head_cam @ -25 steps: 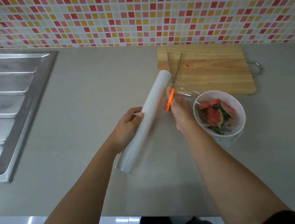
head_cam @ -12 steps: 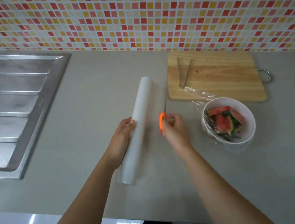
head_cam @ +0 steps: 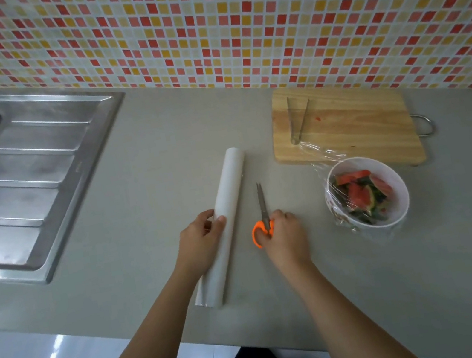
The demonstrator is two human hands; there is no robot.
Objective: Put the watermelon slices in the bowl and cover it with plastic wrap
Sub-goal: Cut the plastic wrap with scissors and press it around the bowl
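Note:
A white bowl [head_cam: 393, 182] stands on the grey counter at the right, holding red and green watermelon slices [head_cam: 361, 197] under a loose sheet of plastic wrap [head_cam: 325, 163] that trails onto the board's near edge. The roll of plastic wrap [head_cam: 227, 205] lies on the counter left of the bowl, and my left hand [head_cam: 200, 240] grips its middle. My right hand [head_cam: 285, 233] holds the orange handles of the scissors [head_cam: 263, 215], blades closed and pointing away from me, low over the counter between roll and bowl.
A wooden cutting board [head_cam: 345, 125] with metal tongs [head_cam: 295, 119] lies behind the bowl against the tiled wall. A steel sink with a drainboard [head_cam: 25, 171] fills the left side. The counter's front edge runs close below the roll's near end.
The scissors have left the plastic wrap at the bowl and come down toward the counter beside the roll. The roll has been lowered flat onto the counter. My view has shifted.

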